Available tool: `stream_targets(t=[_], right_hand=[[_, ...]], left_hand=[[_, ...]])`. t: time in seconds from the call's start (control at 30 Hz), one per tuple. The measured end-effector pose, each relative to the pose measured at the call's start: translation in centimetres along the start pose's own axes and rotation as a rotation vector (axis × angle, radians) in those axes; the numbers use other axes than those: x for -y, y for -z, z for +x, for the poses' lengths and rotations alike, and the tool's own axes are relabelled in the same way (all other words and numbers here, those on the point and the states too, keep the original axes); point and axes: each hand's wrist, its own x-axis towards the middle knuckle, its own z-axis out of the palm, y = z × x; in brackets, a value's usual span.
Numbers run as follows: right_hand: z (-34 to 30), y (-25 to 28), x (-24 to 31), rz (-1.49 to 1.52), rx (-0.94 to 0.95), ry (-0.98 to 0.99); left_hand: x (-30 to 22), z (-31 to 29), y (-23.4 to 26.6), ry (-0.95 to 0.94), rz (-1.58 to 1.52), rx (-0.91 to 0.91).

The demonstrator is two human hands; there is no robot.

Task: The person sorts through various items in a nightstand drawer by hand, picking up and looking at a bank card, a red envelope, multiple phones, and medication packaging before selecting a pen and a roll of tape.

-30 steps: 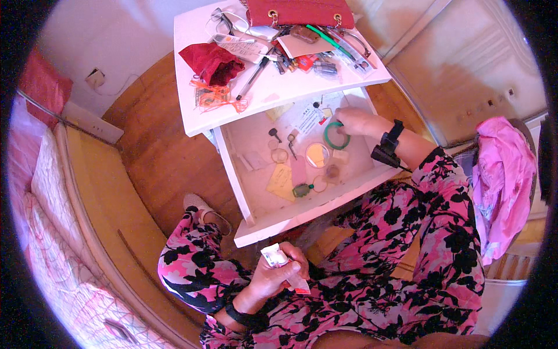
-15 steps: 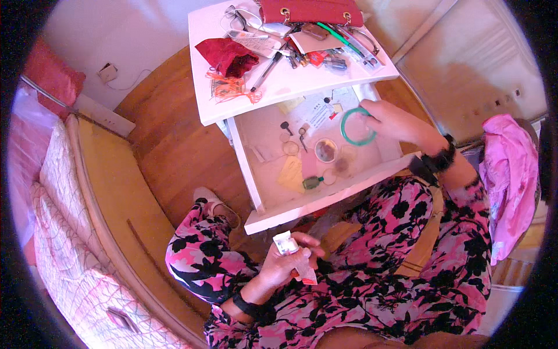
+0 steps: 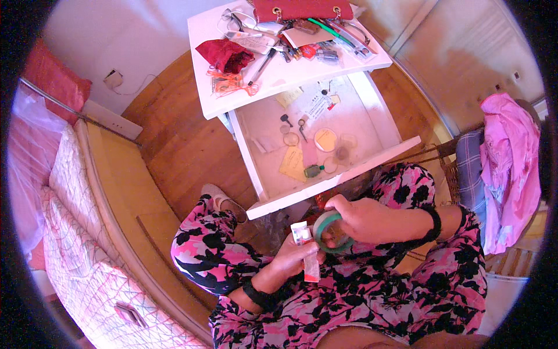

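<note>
My right hand [image 3: 361, 220] is closed on a green bangle [image 3: 319, 228], holding it above my lap. Right beside it, my left hand [image 3: 289, 256] grips a small white packet [image 3: 301, 233]; a pale strip with a red end [image 3: 312, 269] hangs below the thumb. The bangle's near side is close to the left fingers, and I cannot tell whether they touch it. In front of both hands a white drawer [image 3: 372, 166] is pulled out. Inside lie a round lidded disc [image 3: 325, 139], a small green bottle-shaped item [image 3: 313, 171], a yellow paper [image 3: 292, 164] and dark keys or pins.
On the white cabinet top [image 3: 279, 87] sit a red bag [image 3: 305, 10], a dark red pouch [image 3: 224, 56], glasses, pens and small clutter. A bed [image 3: 93, 262] runs along the left. Pink clothing [image 3: 508, 174] hangs at the right. Wooden floor [image 3: 168, 116] shows beyond.
My right hand has come out of the drawer with the green bangle, moving down and left to beside my left hand. The left hand, still holding the packet, has shifted slightly right.
</note>
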Motion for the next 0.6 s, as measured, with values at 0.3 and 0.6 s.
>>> stream_targets(t=[0.3, 0.6], right_hand=[[1.4, 2.1, 1.7, 0.144, 0.166, 0.107], [11.2, 8.3, -5.3, -0.128, 0.158, 0.16]], left_hand=[[-4.1, -2.9, -0.9, 0.204, 0.223, 0.091], [-11.5, -7.5, 1.6, -0.697, -0.209, 0.17]])
